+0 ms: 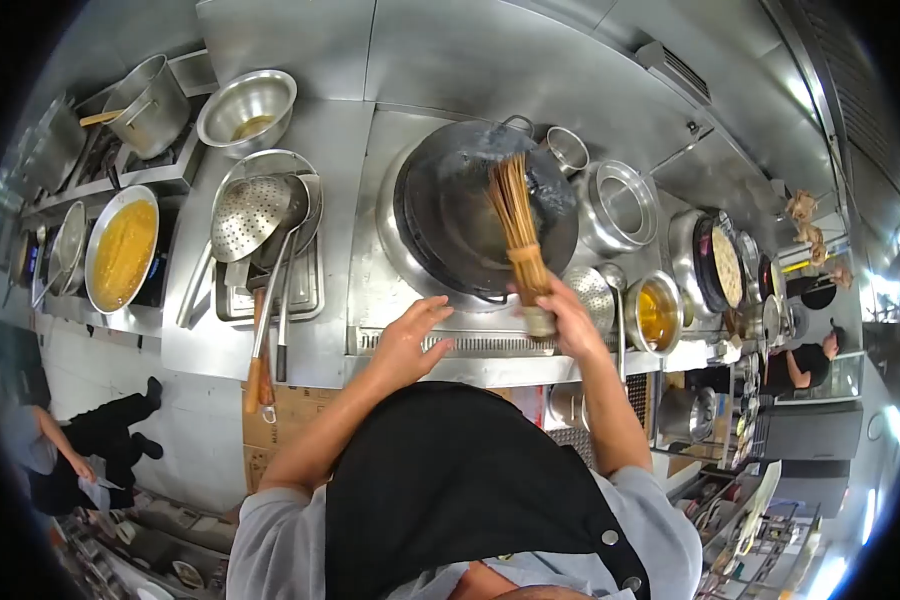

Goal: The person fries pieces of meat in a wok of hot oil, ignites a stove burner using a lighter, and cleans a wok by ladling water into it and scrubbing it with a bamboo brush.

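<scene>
My right hand [563, 318] grips the lower end of a bamboo wok brush [522, 240], its bristles reaching up over the dark wok [440, 200]. Whether the bristle tips touch the metal I cannot tell. The wok sits on a round burner ring, with a loop handle at its far rim and another at its near rim. My left hand [410, 340] is open with its fingers apart, holding nothing, above the front edge of the stove near the wok.
Left of the wok, a perforated skimmer [250, 222] and ladles rest over a metal tray [310, 300]. To the right stand a bowl of amber liquid [656, 312] and stacked steel bowls [622, 205]. A pan of yellow food [122, 250] is far left. Other people stand at both sides.
</scene>
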The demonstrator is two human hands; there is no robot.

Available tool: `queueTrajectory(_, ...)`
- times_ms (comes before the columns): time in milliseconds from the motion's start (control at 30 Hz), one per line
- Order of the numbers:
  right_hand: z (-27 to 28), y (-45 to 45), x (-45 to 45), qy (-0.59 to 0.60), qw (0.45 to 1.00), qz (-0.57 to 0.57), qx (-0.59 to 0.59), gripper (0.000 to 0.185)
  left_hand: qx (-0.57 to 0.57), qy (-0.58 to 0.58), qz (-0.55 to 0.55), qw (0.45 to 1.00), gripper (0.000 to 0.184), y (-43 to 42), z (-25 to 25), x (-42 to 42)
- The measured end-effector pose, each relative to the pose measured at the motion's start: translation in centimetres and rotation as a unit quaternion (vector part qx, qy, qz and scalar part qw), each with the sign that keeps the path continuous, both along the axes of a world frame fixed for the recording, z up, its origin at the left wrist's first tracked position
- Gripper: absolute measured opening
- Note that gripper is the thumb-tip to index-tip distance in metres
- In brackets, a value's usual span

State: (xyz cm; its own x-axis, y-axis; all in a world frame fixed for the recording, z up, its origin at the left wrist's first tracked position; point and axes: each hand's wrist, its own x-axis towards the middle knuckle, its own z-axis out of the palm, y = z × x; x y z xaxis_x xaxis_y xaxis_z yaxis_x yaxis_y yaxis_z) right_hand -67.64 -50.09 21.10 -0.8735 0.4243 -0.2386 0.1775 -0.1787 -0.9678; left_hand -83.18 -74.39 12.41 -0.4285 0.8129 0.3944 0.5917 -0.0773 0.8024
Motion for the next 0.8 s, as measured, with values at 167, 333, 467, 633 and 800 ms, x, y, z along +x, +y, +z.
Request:
queueTrajectory(167, 2.1, 7.7, 2.2, -0.273, 0.906, 0.044, 0.321, 0.061, 0.021, -0.018, 0.044, 0.999, 0.037, 6.8, -2.5, 2.7)
queueTrajectory(333, -4.9, 14.1, -13.1, -0.351, 0.789, 0.174, 0.473, 0.035, -0.198, 0.135, 0.052, 0.969, 0.026, 14.1, -2.5, 5.9)
queueTrajectory(467, -12.9, 14.6, -16.3, -0.211, 0.862, 0.010, 0.461, 0.041, -0.186, 0.175, 0.093, 0.962, 0.015, 15.2, -5.8, 5.2)
queueTrajectory(633, -7.6, 14.2, -3.7, -0.231, 0.795, 0.210, 0.520, 0.041, -0.147, 0.180, 0.129, 0.964, 0.012, 13.5, -2.5, 3.2)
queueTrajectory(800, -8.6, 22.1, -14.3, -0.230, 0.783, 0.124, 0.565, 0.038, -0.132, 0.162, 0.152, 0.966, 0.011, 13.3, -3.4, 3.5)
